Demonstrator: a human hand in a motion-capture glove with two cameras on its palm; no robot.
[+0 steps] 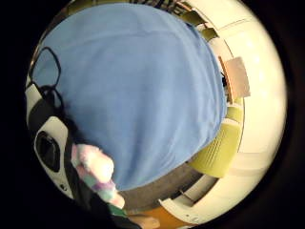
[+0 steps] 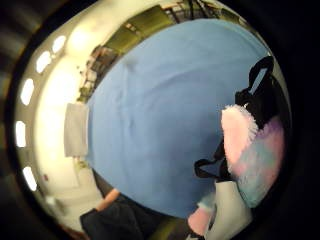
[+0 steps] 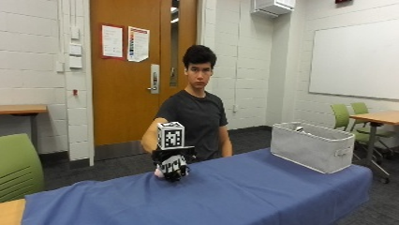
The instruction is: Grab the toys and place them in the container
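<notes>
A gloved right hand (image 3: pixel 172 165) is raised just above the blue-clothed surface (image 3: pixel 249 197), its fingers curled round a fluffy pastel toy (image 3: pixel 160 172), a little of which peeks out pale beside the glove in the outside view. Both palm views confirm the hold: the pink, lilac and mint plush (image 2: pixel 252 155) sits pressed against the palm under the black straps, with the blue cloth spread wide beneath it. Behind the hand, a person in a dark T-shirt (image 3: pixel 195 119) sits at the far edge of the surface, arm stretched forward. Farther along the surface, well apart from the hand and near its end, stands a grey fabric container (image 3: pixel 312 145) with a small pale item just showing above its rim. An orange door (image 3: pixel 134 70) and a whiteboard (image 3: pixel 355 58) line the back walls
</notes>
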